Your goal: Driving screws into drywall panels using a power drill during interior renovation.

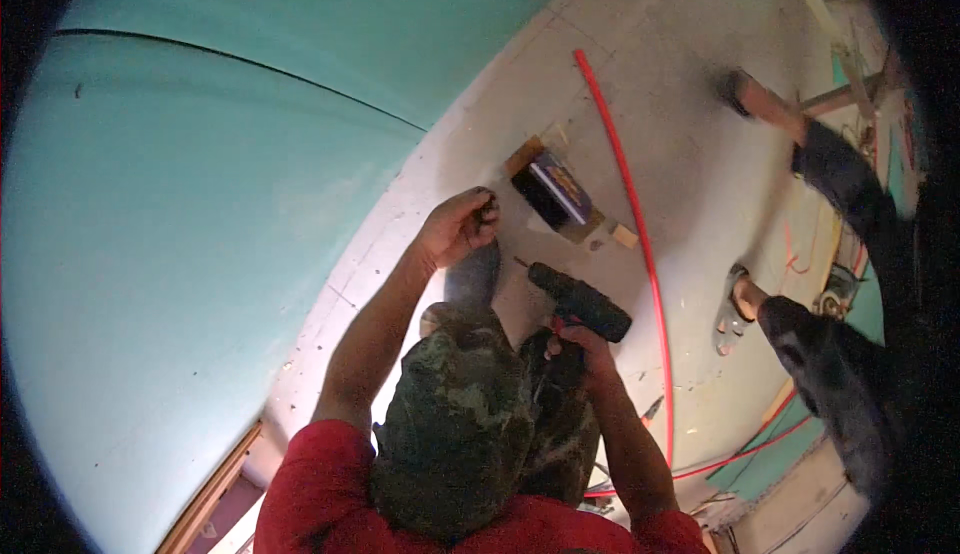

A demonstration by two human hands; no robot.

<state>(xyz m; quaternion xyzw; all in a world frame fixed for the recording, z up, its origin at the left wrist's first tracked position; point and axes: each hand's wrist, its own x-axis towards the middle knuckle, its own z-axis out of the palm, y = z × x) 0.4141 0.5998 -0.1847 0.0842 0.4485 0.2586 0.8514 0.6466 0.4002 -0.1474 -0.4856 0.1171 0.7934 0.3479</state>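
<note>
My left hand [462, 224] is raised near the green wall, fingers curled round something small and dark that I cannot make out. My right hand [585, 344] grips a dark cordless drill [590, 304], its bit pointing forward and left. Just ahead of both hands lies an open cardboard box [520, 158] with a dark, purple-labelled package [555, 184] in it. A small wooden offcut [625, 235] sits beside it. My camouflage-clad legs are bent beneath me.
Green wall panels [200, 204] rise at left. A red tube [625, 164] runs along the grey floor [690, 184] on my right. Another person's legs [820, 354] in dark trousers and sandals stand at the right, near wooden lengths [840, 94] and cables.
</note>
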